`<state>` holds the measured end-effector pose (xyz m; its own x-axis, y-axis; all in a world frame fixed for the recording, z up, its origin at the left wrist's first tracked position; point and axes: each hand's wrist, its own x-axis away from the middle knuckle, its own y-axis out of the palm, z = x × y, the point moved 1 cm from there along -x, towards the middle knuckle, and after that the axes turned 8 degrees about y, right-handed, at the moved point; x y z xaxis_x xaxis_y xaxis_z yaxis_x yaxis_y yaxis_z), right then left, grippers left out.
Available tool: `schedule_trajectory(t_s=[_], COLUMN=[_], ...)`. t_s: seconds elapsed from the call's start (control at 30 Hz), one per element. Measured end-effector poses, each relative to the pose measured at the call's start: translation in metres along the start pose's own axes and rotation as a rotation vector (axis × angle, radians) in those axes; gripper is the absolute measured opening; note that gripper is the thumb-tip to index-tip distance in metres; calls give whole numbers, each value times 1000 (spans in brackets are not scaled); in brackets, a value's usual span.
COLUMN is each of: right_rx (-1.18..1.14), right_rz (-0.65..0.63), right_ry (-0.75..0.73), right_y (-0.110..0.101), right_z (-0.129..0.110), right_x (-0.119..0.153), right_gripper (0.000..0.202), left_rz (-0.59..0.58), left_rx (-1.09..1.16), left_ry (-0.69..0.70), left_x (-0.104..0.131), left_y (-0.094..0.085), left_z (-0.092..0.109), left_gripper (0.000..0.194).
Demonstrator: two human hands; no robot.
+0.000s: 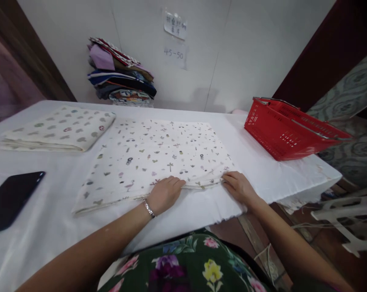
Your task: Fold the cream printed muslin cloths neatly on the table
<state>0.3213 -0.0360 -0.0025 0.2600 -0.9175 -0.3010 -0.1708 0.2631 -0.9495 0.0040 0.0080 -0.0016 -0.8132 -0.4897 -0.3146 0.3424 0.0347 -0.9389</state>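
A white cloth [159, 154] printed with small palms, flamingos and other motifs lies folded in layers and spread flat on the table before me. My left hand [165, 194], with a bracelet at the wrist, has its fingers curled over the cloth's near edge around the middle. At the near right corner my right hand [236, 185] pinches the same edge between thumb and fingers. Slight creases run through the fabric between the two hands. To the left rests another folded white cloth [61, 125] with larger grey and coloured motifs, touched by neither hand.
A red plastic basket [288, 132] stands at the table's right end. A dark phone or tablet [13, 198] lies at the left on the white tablecloth [58, 239]. Folded fabrics [122, 77] are stacked against the back wall. A white stool [347, 219] is on the floor at right.
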Motion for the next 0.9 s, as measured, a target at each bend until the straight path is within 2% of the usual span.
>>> schedule_trajectory(t_s=[0.13, 0.23, 0.4, 0.5, 0.63, 0.73, 0.9], right_rx=[53, 60, 113, 119, 111, 108, 100], right_rz=[2, 49, 124, 155, 237, 238, 207], right_ry=[-83, -135, -95, -70, -77, -102, -76], right_y=[3, 14, 32, 33, 32, 36, 46], right_z=[8, 17, 29, 36, 46, 50, 58], right_x=[3, 4, 0, 1, 8, 12, 15], right_gripper=[30, 31, 39, 42, 35, 34, 37], left_rz=[35, 58, 43, 31, -31, -63, -71], left_rx=[84, 143, 141, 102, -27, -108, -127], left_ry=[-96, -172, -217, -199, -74, -17, -60], left_x=[2, 1, -1, 1, 4, 5, 11], left_y=[3, 3, -1, -1, 5, 7, 0], left_z=[0, 1, 5, 6, 8, 10, 13], left_gripper=[26, 26, 24, 22, 20, 19, 28])
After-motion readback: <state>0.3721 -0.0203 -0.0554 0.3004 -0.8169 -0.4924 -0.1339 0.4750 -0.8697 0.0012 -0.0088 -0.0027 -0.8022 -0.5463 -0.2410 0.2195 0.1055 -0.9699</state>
